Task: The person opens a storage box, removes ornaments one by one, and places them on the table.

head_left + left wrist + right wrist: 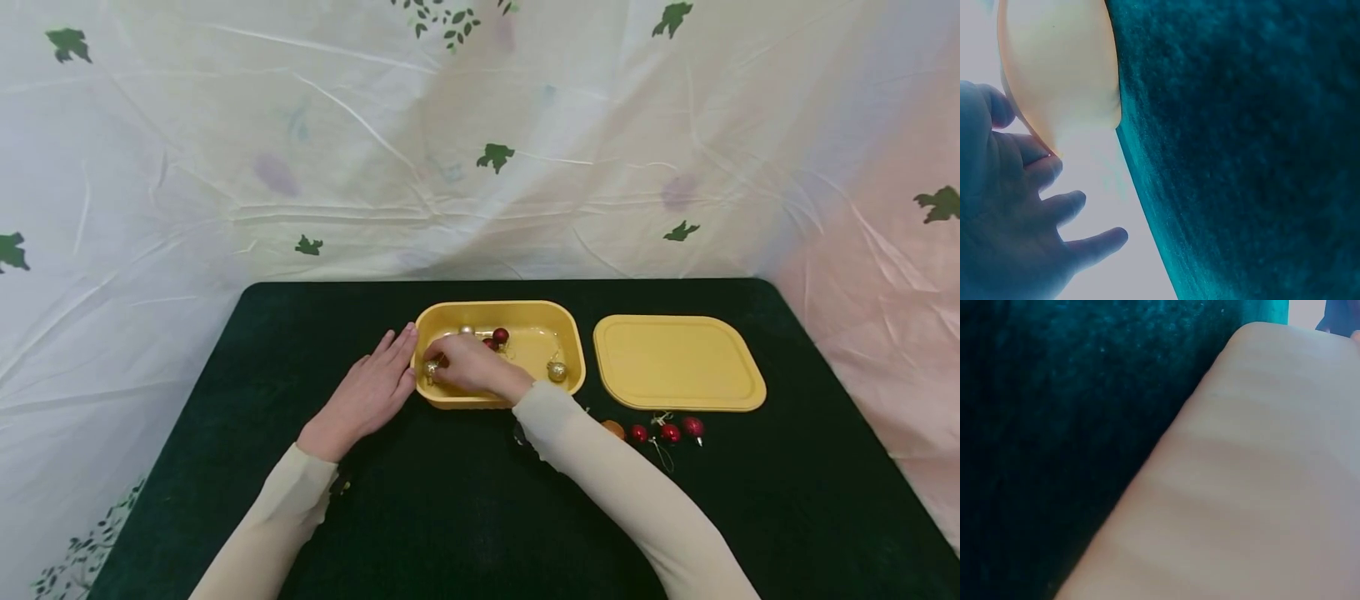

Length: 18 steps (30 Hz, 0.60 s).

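Note:
In the head view, my left hand (370,392) rests with extended fingers against the left end of a yellow box (573,350). The left wrist view shows its fingertips along the wall of the box (1063,69), with the other fingers spread. My right hand (476,365) reaches into the box's left end and pinches a small gold bauble (431,367). Inside the box lie dark red baubles (500,335), a pale bauble (467,330) and another gold bauble (557,371) to the right. In the right wrist view the box wall (1229,475) fills much of the frame.
A yellow lid (678,362) lies flat to the right of the box. In front of it sit several red baubles (670,432) and an orange-brown one (613,429), partly behind the right sleeve. The dark green table (450,517) meets a patterned cloth (375,167) behind.

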Tool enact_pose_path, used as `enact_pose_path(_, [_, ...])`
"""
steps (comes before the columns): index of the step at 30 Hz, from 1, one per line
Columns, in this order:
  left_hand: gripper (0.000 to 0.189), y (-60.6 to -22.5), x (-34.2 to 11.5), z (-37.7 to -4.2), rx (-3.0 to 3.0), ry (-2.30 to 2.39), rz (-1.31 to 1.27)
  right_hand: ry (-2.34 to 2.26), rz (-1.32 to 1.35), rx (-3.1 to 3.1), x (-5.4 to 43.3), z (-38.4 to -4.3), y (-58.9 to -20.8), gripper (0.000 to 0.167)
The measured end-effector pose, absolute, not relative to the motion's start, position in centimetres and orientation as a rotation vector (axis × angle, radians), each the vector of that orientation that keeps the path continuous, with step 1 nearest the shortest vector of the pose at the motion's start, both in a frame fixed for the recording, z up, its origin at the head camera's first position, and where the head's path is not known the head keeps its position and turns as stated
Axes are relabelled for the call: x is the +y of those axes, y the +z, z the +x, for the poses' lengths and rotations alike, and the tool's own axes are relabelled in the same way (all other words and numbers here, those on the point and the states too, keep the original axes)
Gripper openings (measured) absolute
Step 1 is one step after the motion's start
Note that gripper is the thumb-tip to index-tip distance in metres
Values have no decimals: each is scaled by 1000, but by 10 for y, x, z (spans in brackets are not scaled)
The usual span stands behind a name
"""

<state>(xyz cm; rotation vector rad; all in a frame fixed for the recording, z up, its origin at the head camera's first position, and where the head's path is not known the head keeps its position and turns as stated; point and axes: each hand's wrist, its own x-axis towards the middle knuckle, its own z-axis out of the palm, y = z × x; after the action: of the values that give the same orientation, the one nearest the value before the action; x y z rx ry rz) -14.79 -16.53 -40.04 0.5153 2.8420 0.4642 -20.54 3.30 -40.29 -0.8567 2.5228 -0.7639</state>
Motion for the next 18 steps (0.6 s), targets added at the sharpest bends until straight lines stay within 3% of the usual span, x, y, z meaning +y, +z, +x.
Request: enact_pose_path(18, [65,-403,-164,-147,2874,467,561,-787,-862,2568,59,-195,-366,34])
